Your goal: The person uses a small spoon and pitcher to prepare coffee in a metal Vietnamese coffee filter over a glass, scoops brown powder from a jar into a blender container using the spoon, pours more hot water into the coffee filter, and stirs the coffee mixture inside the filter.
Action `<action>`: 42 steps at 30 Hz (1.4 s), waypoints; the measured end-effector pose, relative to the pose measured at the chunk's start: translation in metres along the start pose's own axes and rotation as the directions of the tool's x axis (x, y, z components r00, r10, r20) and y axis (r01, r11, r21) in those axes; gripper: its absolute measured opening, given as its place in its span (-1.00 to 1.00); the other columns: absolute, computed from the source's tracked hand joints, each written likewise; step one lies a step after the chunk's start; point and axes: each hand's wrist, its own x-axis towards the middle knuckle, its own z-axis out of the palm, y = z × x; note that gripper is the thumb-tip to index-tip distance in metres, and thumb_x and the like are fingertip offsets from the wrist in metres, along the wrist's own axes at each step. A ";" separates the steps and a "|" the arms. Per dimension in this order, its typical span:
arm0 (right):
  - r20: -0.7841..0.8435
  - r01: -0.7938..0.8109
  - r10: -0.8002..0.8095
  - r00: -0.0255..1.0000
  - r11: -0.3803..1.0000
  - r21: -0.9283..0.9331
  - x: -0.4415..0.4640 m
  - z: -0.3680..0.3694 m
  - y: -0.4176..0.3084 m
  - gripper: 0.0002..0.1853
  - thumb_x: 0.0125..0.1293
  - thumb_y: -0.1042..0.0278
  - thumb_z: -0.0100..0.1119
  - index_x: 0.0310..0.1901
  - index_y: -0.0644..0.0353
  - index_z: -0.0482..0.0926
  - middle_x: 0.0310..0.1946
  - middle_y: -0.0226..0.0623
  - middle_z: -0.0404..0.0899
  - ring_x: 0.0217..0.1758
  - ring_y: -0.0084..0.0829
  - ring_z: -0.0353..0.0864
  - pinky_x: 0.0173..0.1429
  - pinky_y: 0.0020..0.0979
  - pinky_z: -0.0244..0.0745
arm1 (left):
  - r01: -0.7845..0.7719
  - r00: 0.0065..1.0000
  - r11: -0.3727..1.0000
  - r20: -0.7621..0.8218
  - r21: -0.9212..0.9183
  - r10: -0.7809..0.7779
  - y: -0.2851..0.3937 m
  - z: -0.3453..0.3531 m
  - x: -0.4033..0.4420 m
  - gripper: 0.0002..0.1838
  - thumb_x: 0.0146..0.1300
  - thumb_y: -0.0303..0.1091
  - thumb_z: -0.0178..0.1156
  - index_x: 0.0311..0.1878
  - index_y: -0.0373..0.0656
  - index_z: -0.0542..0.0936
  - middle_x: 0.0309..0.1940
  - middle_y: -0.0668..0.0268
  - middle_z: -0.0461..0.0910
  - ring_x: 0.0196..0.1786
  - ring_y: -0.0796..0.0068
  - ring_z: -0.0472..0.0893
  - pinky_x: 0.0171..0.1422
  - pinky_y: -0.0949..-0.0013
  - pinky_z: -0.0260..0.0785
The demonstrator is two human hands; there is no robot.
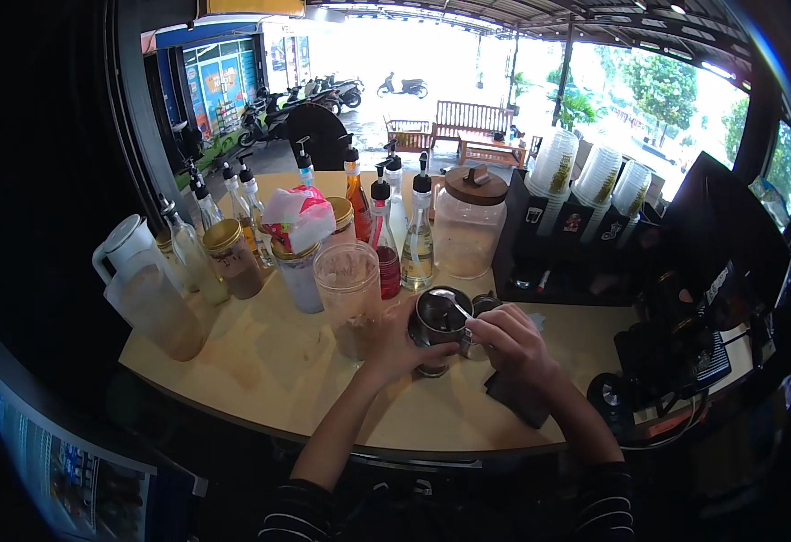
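My left hand (400,341) is wrapped round a metal cup (441,332) near the front middle of the counter. The cup looks dark inside; what it contains is hard to make out. Over its mouth, my right hand (513,340) pinches a spoon (461,311), its lower end inside the cup. Just left of my left hand stands a tall clear plastic container (347,271) with smears on its wall. A small metal vessel (482,307) sits behind my right fingers, partly hidden. Below my right wrist lies a dark folded cloth (516,397).
Several pump bottles (420,237) line the counter's back, beside a wooden-lidded jar (469,230). Gold-lidded jars (234,259) and a plastic pitcher (154,298) stand left. A black holder (558,266) with stacked plastic cups (553,164) is right, near dark equipment (671,343).
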 end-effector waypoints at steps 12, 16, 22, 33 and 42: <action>0.167 -0.011 -0.003 0.986 0.997 0.080 0.005 0.002 0.012 -0.62 -0.10 0.58 0.31 -0.15 0.20 0.53 -0.30 -0.34 0.53 -0.20 -0.30 0.55 -0.10 -0.29 0.47 | 0.022 0.997 0.997 0.077 -0.073 -0.017 0.004 -0.005 0.003 -0.17 -0.30 -0.02 0.57 0.11 -0.18 0.51 -0.12 0.15 0.61 0.04 0.16 0.57 0.20 0.15 0.34; 0.115 -0.054 0.045 0.992 0.996 0.076 0.010 -0.004 0.011 -0.63 -0.08 0.55 0.33 -0.15 0.18 0.54 -0.32 -0.37 0.51 -0.20 -0.31 0.55 -0.09 -0.31 0.46 | 0.014 0.997 0.998 0.081 -0.053 -0.010 0.000 -0.005 0.003 -0.16 -0.29 -0.03 0.57 0.11 -0.19 0.50 -0.09 0.15 0.60 0.07 0.17 0.55 0.21 0.15 0.33; 0.133 -0.068 0.063 0.989 0.997 0.028 0.007 -0.004 0.010 -0.65 -0.06 0.55 0.34 -0.16 0.16 0.55 -0.34 -0.38 0.52 -0.20 -0.30 0.55 -0.06 -0.29 0.44 | 0.024 0.996 1.000 0.086 -0.014 -0.023 -0.001 -0.005 0.002 -0.11 -0.27 0.01 0.56 0.17 -0.18 0.45 -0.03 0.16 0.57 0.10 0.15 0.52 0.25 0.14 0.32; -0.009 -0.185 0.188 0.982 0.974 0.131 0.008 0.000 -0.006 -0.74 0.01 0.63 0.34 -0.21 0.22 0.65 -0.40 -0.32 0.59 -0.28 -0.31 0.59 -0.09 -0.28 0.48 | -0.036 0.999 0.997 -0.009 -0.067 0.036 -0.004 -0.002 0.003 -0.05 -0.29 -0.12 0.60 0.23 -0.18 0.35 0.04 0.15 0.49 0.14 0.19 0.50 0.25 0.17 0.35; 0.037 -0.302 0.304 0.952 0.915 0.268 0.016 -0.006 -0.013 -0.78 0.10 0.57 0.32 -0.18 0.21 0.61 -0.34 -0.25 0.58 -0.21 -0.25 0.60 -0.08 -0.29 0.48 | -0.052 0.998 0.974 0.027 -0.220 0.059 0.007 -0.006 0.015 -0.08 -0.26 -0.18 0.57 0.25 -0.07 0.33 0.11 0.23 0.52 0.25 0.19 0.46 0.54 0.06 -0.08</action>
